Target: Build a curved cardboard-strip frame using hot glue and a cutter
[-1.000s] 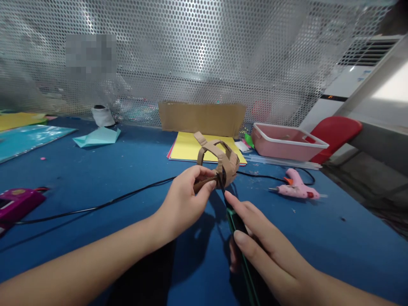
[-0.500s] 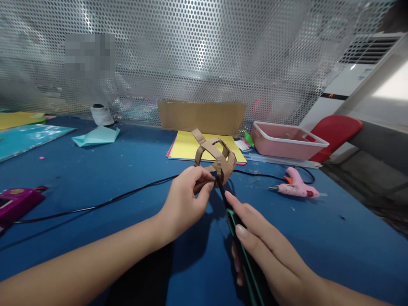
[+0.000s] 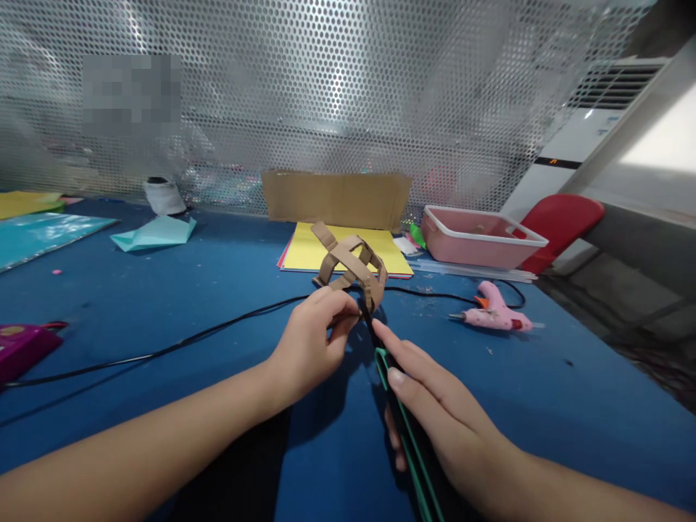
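Note:
My left hand (image 3: 312,341) pinches a brown cage-like shape made of cardboard strips (image 3: 352,266), holding it just above the blue table (image 3: 163,290). My right hand (image 3: 435,413) grips a long dark tool with a green edge (image 3: 405,435); the forefinger lies stretched along it. The tool's thin black tip (image 3: 370,325) touches the bottom of the cardboard shape, right beside my left thumb.
A pink glue gun (image 3: 492,312) lies to the right, its black cable (image 3: 163,351) running across the table. Behind are yellow paper sheets (image 3: 309,250), a cardboard piece (image 3: 334,197), a pink tray (image 3: 478,243), folded teal paper (image 3: 155,233), a magenta object (image 3: 22,346) and a perforated screen (image 3: 326,87).
The cardboard shape has turned and dropped lower in my left hand's pinch. My right hand and the tool shifted slightly left, the tip staying against the shape.

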`<move>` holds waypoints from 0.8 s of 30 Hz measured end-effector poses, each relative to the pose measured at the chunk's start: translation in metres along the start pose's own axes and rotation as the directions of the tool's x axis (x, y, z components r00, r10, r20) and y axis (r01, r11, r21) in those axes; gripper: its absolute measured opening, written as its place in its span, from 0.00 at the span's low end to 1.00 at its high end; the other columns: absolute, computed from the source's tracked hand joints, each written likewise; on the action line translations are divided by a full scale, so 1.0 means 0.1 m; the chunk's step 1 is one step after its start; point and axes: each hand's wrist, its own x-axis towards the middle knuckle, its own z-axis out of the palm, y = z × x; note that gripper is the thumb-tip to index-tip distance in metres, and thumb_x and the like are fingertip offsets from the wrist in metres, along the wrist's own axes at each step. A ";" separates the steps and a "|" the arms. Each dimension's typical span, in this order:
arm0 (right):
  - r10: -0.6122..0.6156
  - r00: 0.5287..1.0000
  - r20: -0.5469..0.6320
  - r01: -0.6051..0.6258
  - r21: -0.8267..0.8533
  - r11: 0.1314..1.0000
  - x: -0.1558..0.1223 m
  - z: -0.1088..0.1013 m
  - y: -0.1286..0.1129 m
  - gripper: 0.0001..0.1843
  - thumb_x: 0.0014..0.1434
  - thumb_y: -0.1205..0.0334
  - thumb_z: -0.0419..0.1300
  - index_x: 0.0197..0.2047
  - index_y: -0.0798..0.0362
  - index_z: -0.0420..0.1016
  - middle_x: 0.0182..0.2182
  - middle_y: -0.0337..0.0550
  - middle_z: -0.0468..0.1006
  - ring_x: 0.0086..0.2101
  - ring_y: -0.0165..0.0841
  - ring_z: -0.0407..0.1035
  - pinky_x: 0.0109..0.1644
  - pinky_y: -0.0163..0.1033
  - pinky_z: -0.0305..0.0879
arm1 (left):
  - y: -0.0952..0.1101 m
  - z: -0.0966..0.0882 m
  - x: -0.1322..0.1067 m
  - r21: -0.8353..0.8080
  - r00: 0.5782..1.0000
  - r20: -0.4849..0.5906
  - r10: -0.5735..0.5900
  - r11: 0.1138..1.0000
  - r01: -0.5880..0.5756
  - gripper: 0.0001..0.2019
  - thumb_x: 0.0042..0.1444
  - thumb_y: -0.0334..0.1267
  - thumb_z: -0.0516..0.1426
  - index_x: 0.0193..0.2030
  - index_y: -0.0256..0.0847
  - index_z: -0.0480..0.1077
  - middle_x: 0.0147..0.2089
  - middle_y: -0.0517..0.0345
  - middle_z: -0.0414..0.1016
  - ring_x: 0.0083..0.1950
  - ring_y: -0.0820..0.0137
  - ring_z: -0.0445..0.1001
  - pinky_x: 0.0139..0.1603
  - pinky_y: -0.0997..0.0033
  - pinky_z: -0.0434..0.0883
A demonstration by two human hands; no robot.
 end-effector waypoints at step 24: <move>0.076 0.997 -0.002 -0.076 0.085 0.993 0.14 -0.06 -0.02 0.23 0.63 0.45 0.50 0.57 0.45 0.52 0.19 0.31 0.71 0.14 0.29 0.66 0.17 0.32 0.64 | 0.04 0.03 -0.05 0.020 0.999 0.045 0.020 1.000 -0.021 0.08 0.55 0.23 0.52 0.34 0.36 0.69 0.32 0.58 0.67 0.33 0.73 0.67 0.33 0.75 0.65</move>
